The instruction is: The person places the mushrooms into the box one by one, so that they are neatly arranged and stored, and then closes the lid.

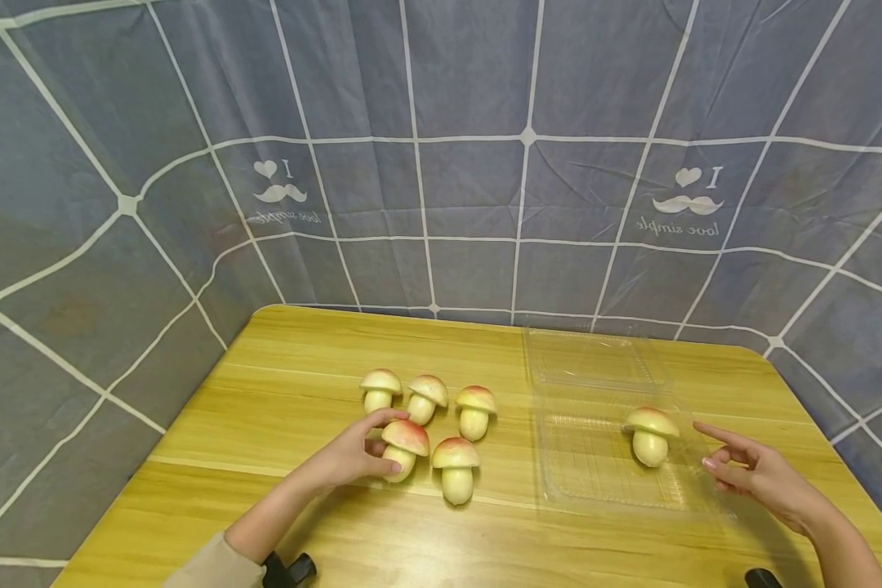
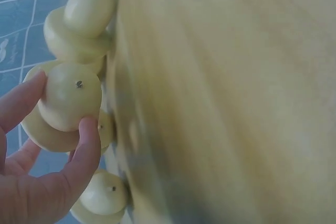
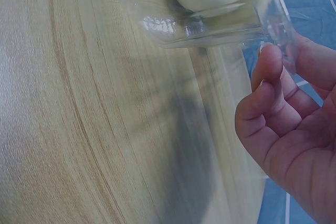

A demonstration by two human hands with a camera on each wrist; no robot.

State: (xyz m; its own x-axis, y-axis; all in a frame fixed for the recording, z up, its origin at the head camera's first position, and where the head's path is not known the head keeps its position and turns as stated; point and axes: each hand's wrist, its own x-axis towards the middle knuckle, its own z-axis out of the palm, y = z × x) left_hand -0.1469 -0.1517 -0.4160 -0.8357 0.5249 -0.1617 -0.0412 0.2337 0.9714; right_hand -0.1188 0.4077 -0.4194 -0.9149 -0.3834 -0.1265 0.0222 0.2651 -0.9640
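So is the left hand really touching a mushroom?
Touching. The left wrist view shows the left hand pinching a mushroom, fingertips pressed on it from two sides.

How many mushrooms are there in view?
6: one mushroom in the left hand, three farther back and one beside it on the table, one in the clear box.

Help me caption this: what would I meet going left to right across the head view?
Left hand, the red-capped mushroom it pinches, frontmost loose mushroom, open clear clamshell container with another mushroom inside, right hand.
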